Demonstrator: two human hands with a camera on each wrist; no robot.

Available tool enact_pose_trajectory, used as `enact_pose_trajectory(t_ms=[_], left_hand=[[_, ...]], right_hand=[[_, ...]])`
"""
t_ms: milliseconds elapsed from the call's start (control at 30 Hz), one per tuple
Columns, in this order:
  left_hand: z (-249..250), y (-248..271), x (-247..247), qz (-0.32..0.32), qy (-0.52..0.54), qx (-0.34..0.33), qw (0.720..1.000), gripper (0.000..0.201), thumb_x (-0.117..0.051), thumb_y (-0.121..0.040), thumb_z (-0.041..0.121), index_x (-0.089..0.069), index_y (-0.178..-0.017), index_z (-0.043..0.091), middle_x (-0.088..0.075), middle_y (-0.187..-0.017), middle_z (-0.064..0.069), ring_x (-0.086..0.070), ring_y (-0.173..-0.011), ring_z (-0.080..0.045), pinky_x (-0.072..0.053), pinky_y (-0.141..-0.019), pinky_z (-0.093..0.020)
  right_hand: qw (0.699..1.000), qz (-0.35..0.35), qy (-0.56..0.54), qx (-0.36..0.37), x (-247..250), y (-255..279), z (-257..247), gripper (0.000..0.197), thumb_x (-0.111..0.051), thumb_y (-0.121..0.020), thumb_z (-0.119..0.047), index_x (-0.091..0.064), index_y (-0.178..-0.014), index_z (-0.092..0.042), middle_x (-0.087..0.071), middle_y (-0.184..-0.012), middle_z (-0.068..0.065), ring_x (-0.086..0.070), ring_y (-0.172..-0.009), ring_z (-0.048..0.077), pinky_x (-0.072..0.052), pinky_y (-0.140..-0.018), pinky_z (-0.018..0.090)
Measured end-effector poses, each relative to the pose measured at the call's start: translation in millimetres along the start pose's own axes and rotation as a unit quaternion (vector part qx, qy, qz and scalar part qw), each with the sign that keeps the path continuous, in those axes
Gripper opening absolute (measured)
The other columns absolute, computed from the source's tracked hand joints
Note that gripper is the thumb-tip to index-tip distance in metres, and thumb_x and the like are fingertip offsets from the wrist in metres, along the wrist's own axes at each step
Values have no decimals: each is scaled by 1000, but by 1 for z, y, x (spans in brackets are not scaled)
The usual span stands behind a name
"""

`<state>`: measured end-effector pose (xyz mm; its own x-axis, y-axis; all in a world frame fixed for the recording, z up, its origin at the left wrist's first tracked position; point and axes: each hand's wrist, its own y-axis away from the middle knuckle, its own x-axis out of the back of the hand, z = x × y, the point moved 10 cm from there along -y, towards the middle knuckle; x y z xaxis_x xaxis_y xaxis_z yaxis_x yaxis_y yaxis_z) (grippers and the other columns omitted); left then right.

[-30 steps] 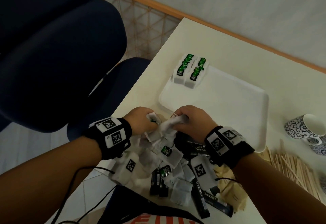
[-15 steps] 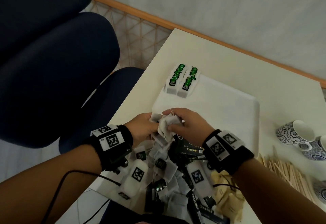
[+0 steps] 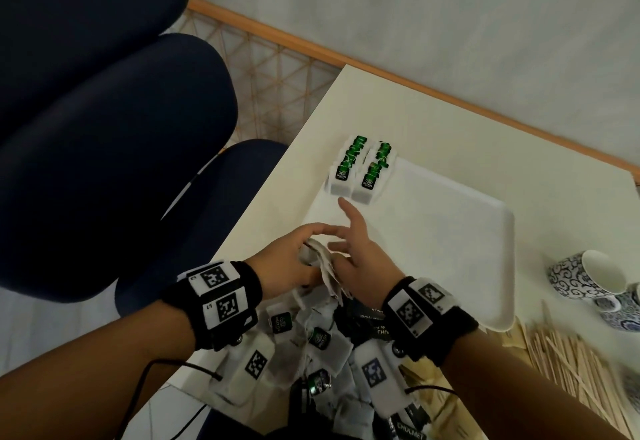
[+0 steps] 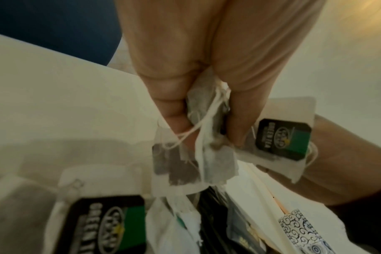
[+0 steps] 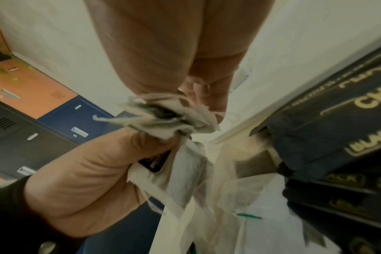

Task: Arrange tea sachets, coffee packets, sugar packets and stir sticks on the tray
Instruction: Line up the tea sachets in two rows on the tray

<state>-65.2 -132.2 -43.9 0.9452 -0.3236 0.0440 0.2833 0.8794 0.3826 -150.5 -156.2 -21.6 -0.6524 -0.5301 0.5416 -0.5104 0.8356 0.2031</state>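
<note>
My left hand [image 3: 304, 249] grips a crumpled bunch of tea sachets [image 3: 323, 266] just above the near left corner of the white tray [image 3: 433, 232]; the left wrist view shows fingers and thumb pinching the sachets [image 4: 207, 137] and their strings. Beside them my right hand [image 3: 346, 228] has its fingers spread, the index finger pointing at two rows of green-tagged tea sachets [image 3: 360, 169] on the tray's far left corner. A loose pile of tea sachets [image 3: 311, 342] and black coffee packets [image 3: 374, 322] lies under my wrists. Wooden stir sticks [image 3: 571, 363] lie to the right.
Patterned blue-and-white cups [image 3: 585, 277] stand right of the tray. A dark blue chair [image 3: 104, 162] sits off the table's left edge. The wall runs behind the table's far edge. Most of the tray's surface is bare.
Both hands gripped the sachet bunch before. Now the right hand has let go and spread its fingers toward the tray rows, while the left keeps the bunch, lifted slightly forward.
</note>
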Motion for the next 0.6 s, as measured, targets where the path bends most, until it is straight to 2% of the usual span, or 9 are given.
enact_pose_trajectory(t_ms=[67, 133, 233, 300, 367, 400, 433, 500, 600], left_hand=[[-5, -1, 3, 7, 8, 1, 1000, 47, -66, -80, -6, -58, -117, 20, -67, -84, -4, -61, -72, -9, -53, -66, -25], [-12, -3, 8, 26, 11, 6, 1000, 32, -70, -78, -3, -66, -104, 14, -69, -92, -11, -62, -81, -17, -54, -78, -35], [-21, -5, 11, 41, 31, 29, 998, 20, -74, -79, 4, -67, -96, 12, -66, -82, -3, -60, -74, -13, -52, -68, -27], [-27, -6, 13, 43, 46, 52, 997, 24, -77, -77, 16, -66, -99, 11, -66, -84, -4, -61, -77, -14, -50, -70, -30], [-31, -6, 12, 37, 72, 73, 994, 47, -79, -66, 35, -66, -105, 12, -68, -91, -9, -63, -82, -21, -51, -76, -40], [-33, -6, 10, 30, 86, 84, 992, 55, -79, -61, 40, -66, -106, 12, -68, -91, -10, -63, -81, -22, -51, -76, -40], [-33, -6, 9, 25, 97, 88, 991, 55, -79, -61, 41, -66, -106, 11, -68, -87, -9, -63, -76, -19, -51, -70, -36], [-29, -6, 7, 13, 98, 81, 992, 36, -78, -75, 30, -66, -103, 11, -63, -70, 1, -57, -59, -8, -45, -55, -23], [-28, -7, 6, 7, 107, 82, 991, 21, -71, -84, 17, -66, -102, 9, -60, -62, 7, -53, -52, -5, -41, -51, -21]], right_hand=[[998, 52, -20, -12, 13, -1, 4, 68, -62, -89, -19, -21, -141, -33, -46, -122, -9, -55, -105, 10, -50, -90, 29], [995, 97, -3, -4, 25, 0, 2, 46, -71, -83, -26, -45, -120, -33, -50, -108, -8, -55, -93, 4, -51, -79, 23], [997, 78, 21, 23, 28, 4, -12, 8, -67, -86, -24, -64, -90, -31, -61, -90, -10, -58, -79, 2, -47, -69, 16], [998, 48, -5, 33, 25, 7, -18, 5, -64, -88, -28, -68, -88, -30, -66, -85, -12, -61, -77, 0, -48, -68, 15], [998, 32, -34, 35, 25, 9, -20, 8, -69, -83, -35, -68, -91, -33, -68, -88, -12, -62, -80, 1, -52, -71, 18], [998, 35, -25, 35, 26, 9, -18, 15, -74, -78, -36, -67, -91, -35, -68, -89, -12, -62, -81, 2, -52, -72, 20], [999, 45, -6, 30, 28, 9, -14, 19, -78, -74, -34, -66, -90, -36, -67, -89, -12, -62, -80, 2, -52, -72, 20], [996, 83, 1, 15, 37, 8, -8, 16, -78, -75, -28, -65, -81, -36, -66, -78, -13, -60, -71, 0, -49, -66, 17], [993, 117, -15, -11, 47, 5, 0, 7, -72, -83, -26, -69, -77, -30, -63, -67, -12, -54, -60, -1, -43, -58, 11]])
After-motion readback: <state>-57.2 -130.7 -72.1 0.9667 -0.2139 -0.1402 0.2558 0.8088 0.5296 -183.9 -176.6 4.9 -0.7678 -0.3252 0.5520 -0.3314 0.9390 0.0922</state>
